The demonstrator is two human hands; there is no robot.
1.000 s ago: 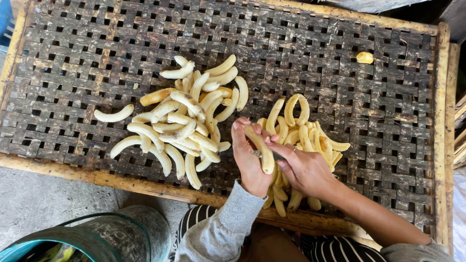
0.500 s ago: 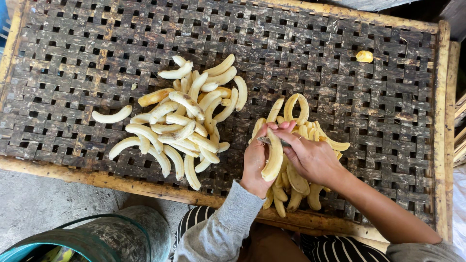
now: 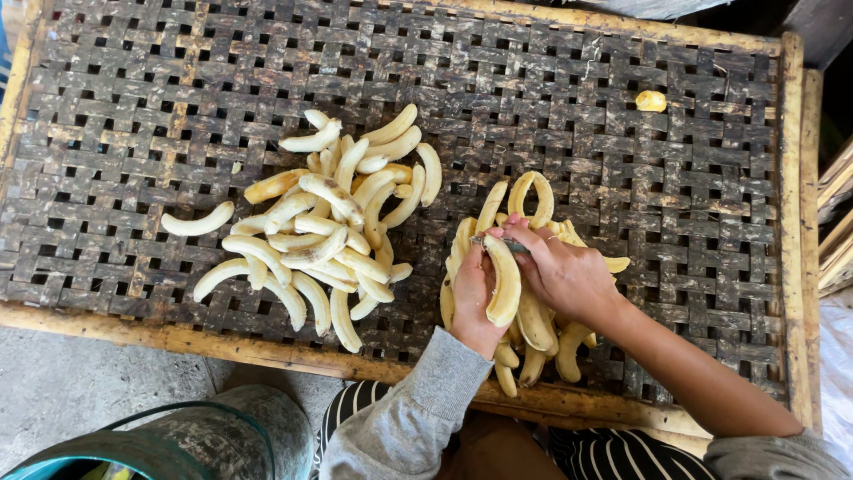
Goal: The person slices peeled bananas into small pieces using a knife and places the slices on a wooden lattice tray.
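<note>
Head view, looking straight down: the left hand (image 3: 475,293) wraps around a peeled banana (image 3: 503,280), holding it just above the smaller pile (image 3: 533,311) at the near edge of the woven worktop (image 3: 622,133). The right hand (image 3: 560,271) is closed on a thin knife (image 3: 498,240), only a short grey stretch of it showing, laid across the banana's upper end, right by the left fingertips. To the left, set apart from the hands, lies a bigger pile (image 3: 338,231) of peeled bananas, with one stray (image 3: 197,220) lying on its own farther left. A small yellow piece (image 3: 650,100) sits alone near the far right corner. Below the worktop's wooden rim, a bucket (image 3: 178,436) stands on the concrete floor, and a grey sleeve (image 3: 409,418) covers the left arm. Now the risk, as I judge it: that blade sits close to the left fingers, so a slip on the slick fruit could nick them. The banana looks soft; squeeze too hard and it may snap or mush. And the pile under the hands lies near the rim, so a nudge could roll pieces off toward the floor.
</note>
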